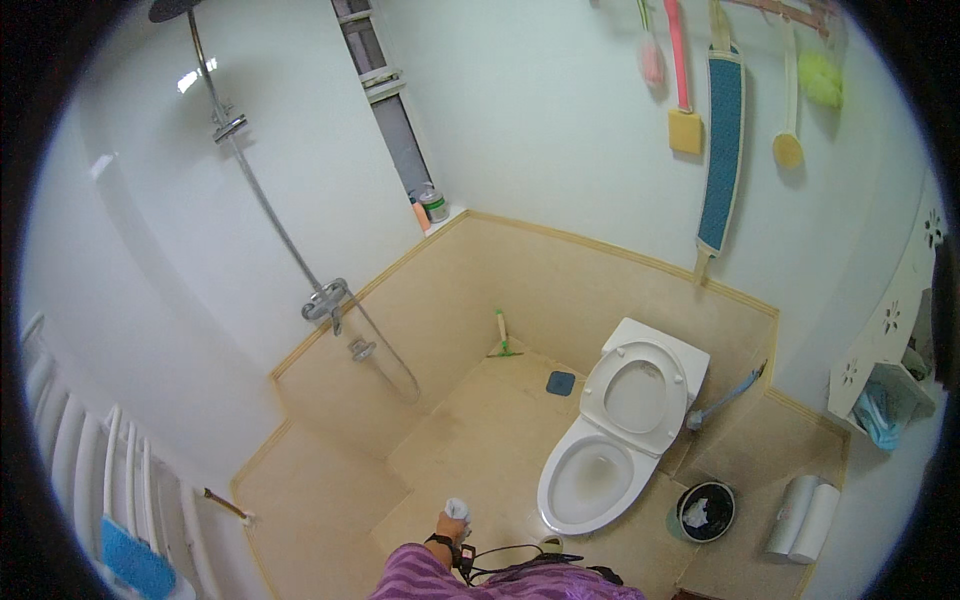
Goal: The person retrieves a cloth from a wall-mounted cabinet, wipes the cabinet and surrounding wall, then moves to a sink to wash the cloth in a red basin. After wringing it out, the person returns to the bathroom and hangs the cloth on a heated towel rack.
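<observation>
My left hand is low in the view, near the bottom centre, closed on a crumpled white cloth or wad of paper. A dark band circles that wrist, with a small device and a black cable beside it. My right hand is out of view. Before me stands a white toilet with its lid and seat raised. Right of the toilet is a round bin with a black liner and a white scrap inside. A blue-handled toilet brush is at the wall behind the toilet.
A small green-and-white squeegee leans in the corner, near a blue drain cover. Shower fittings are on the left wall. A white towel radiator is at far left. Two white rolls stand at right. Bath scrubbers hang above.
</observation>
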Demonstrator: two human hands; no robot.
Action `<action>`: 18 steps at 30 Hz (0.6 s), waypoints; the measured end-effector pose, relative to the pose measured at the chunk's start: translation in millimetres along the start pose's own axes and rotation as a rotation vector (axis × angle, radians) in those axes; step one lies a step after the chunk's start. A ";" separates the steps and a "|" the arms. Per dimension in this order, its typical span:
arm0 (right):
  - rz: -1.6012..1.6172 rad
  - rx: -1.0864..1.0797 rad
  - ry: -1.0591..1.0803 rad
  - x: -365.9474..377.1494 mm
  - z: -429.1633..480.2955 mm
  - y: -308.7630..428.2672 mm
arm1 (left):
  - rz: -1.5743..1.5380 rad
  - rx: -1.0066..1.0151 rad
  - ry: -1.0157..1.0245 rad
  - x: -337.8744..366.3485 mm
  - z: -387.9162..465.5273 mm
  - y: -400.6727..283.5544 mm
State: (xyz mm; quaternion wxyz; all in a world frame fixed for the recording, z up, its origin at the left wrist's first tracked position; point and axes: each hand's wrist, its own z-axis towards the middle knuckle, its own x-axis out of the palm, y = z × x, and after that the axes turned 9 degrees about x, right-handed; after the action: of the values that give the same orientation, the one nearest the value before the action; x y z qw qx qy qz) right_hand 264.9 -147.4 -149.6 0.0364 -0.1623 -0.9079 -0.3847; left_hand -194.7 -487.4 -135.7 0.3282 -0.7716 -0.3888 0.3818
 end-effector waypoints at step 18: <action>0.066 -0.262 -0.257 -248.3 -26.9 49.1 | 0.301 0.027 0.098 -41.5 -56.6 13.5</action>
State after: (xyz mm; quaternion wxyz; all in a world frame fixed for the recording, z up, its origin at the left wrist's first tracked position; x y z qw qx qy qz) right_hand 513.8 -200.7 -144.5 -0.0889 -0.2430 -0.8413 -0.4745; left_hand -159.1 -541.0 -104.8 0.2962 -0.8344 -0.2473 0.3936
